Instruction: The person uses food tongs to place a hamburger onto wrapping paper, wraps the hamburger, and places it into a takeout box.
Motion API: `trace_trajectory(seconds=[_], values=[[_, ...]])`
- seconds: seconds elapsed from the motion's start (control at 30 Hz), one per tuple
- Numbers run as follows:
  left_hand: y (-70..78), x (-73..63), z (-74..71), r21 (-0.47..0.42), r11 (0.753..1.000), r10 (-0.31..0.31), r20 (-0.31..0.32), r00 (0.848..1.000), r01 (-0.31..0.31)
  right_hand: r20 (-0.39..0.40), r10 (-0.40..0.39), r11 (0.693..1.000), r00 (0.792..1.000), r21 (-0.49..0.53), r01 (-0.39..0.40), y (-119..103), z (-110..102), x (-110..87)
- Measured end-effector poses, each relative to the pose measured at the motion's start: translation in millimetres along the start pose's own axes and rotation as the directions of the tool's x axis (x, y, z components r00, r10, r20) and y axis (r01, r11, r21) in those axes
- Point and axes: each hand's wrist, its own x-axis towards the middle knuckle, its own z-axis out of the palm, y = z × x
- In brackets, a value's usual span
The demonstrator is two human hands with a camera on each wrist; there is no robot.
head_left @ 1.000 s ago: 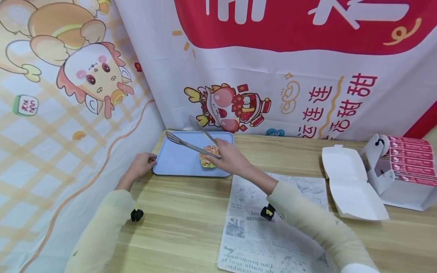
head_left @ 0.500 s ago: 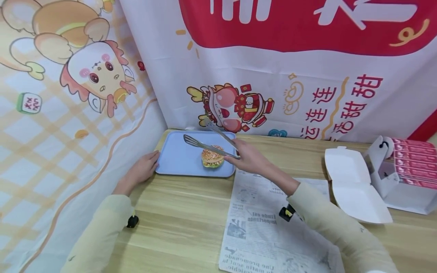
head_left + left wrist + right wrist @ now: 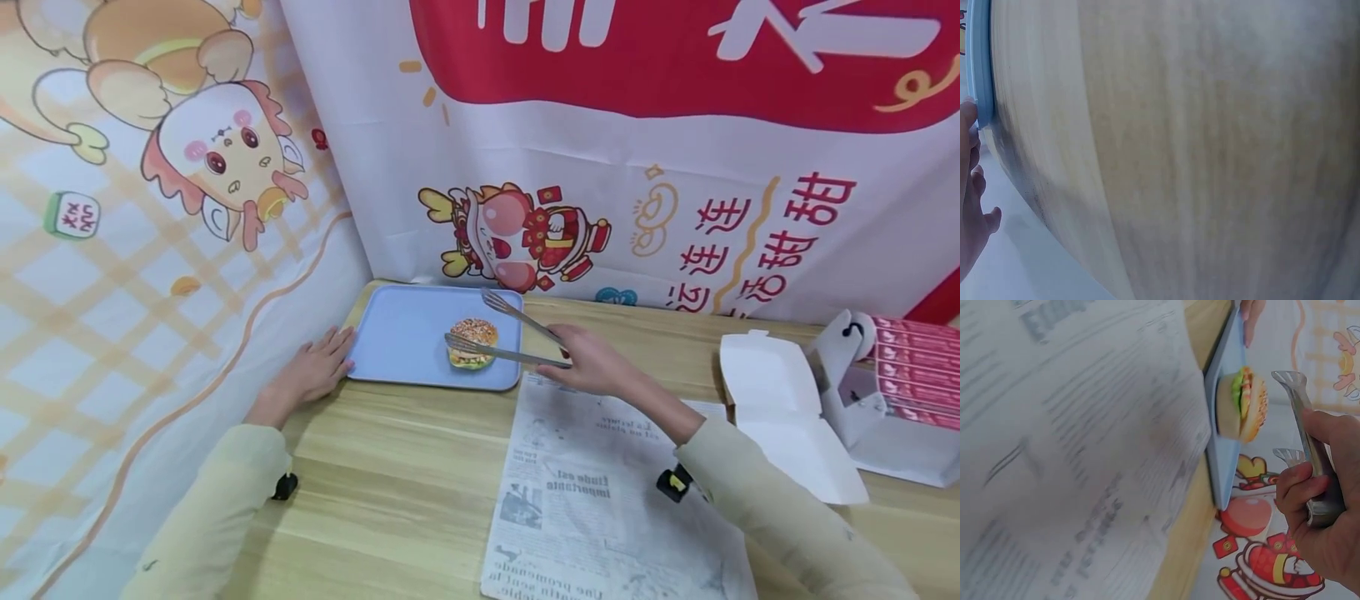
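A sesame-topped burger [image 3: 472,343] sits on the right part of the blue tray [image 3: 397,337]. My right hand [image 3: 588,360] grips metal tongs [image 3: 517,357] near their back end, to the right of the tray. The tongs' arms are spread, with one passing across the burger in the head view. In the right wrist view the tongs [image 3: 1310,434] hang apart from the burger [image 3: 1242,405]. My left hand [image 3: 318,367] lies with its fingers extended, touching the tray's left edge. Only part of that hand [image 3: 971,206] shows in the left wrist view, beside the tray's rim [image 3: 980,69].
A newspaper-print sheet [image 3: 577,492] lies on the wooden table [image 3: 375,492] in front of the tray. At the right stand an opened white takeaway box [image 3: 780,408] and a white holder [image 3: 892,429] with red-and-white printed packaging. Printed cloth [image 3: 360,108] hangs behind and at the left.
My right hand has drawn the tongs to the right, away from the tray's middle. The burger stays on the tray. My left hand's fingers have straightened at the tray's edge.
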Motion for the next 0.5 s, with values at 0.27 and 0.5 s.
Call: trace_trajectory(seconds=[0.27,0.5], values=[[-0.5,0.1,0.9,-0.002,1.0,0.009,0.0,1.0,-0.009,0.045,0.028,0.998,0.999,0.056,-0.03,23,9,-9.6],[-4.0,1.1,4.3,-0.012,1.0,0.024,-0.016,1.0,-0.024,0.112,0.063,0.994,0.992,0.083,-0.073,29,22,-7.5]])
